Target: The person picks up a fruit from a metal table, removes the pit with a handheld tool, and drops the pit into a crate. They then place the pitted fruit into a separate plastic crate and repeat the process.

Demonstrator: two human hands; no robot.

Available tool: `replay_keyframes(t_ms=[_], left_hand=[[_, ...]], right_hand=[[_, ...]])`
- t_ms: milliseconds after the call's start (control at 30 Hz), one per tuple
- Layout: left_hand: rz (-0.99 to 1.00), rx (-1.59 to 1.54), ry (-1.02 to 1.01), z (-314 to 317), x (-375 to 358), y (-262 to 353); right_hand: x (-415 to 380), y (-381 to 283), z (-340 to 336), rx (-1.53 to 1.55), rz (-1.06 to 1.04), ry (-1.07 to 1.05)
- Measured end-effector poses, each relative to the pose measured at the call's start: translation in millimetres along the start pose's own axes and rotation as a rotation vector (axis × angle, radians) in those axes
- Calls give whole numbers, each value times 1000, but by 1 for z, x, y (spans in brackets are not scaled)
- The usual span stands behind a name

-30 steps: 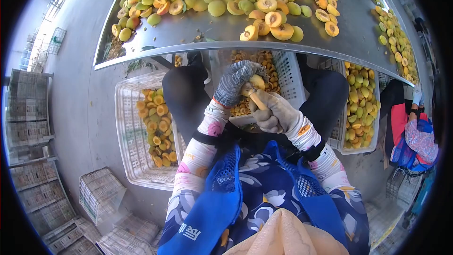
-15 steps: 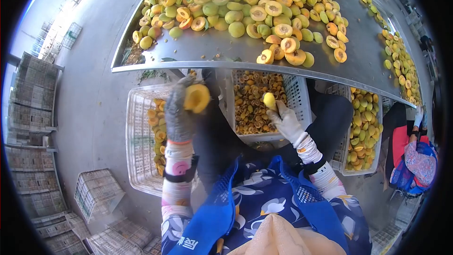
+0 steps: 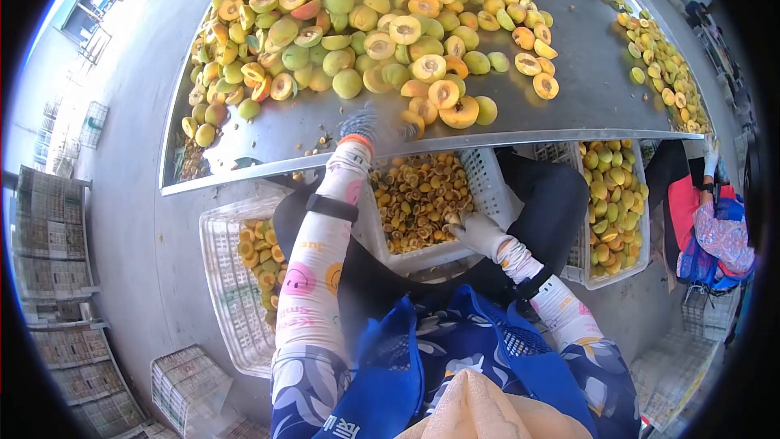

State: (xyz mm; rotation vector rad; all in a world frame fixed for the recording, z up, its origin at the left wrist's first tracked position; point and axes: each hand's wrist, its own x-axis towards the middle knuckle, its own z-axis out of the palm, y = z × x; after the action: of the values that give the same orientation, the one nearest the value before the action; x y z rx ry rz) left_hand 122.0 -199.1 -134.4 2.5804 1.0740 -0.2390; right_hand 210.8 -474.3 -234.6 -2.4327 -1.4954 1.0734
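My left hand, in a grey glove and blurred, reaches over the front edge of the metal table, close to a halved fruit; its grip is unclear. Piled farther back are yellow-green fruits, many cut into halves. Below the table edge, my right hand, in a pale glove, is closed at the right side of a white crate. Whatever its fingers hold is too small to name. Small brown and orange pieces fill this crate between my legs.
A white crate with orange fruit halves stands at the left. Another crate of yellow fruit is at the right. A co-worker sits at the far right. Stacked crates line the left side.
My left hand has moved up and right onto the table, and the fruit half it held is gone from it. My right hand has lowered to the middle crate. The view has shifted.
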Motion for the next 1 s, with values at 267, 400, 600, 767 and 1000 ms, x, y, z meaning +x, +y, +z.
replay_keyframes(t_ms=[267,400,600,767,1000], left_hand=[[69,-1150,270,-6,-52,7],[109,-2274,-86,7,-112,-14],[-104,-2256,159,56,-156,21],[63,-1845,424,97,-148,14],[134,-1548,454,71,-172,24]], right_hand=[[-41,-20,-9,347,-340,341],[-36,-12,-23,446,-230,317],[-76,-100,-56,596,-495,265],[-76,-115,-43,313,-478,492],[-87,-122,-66,-75,-403,440]])
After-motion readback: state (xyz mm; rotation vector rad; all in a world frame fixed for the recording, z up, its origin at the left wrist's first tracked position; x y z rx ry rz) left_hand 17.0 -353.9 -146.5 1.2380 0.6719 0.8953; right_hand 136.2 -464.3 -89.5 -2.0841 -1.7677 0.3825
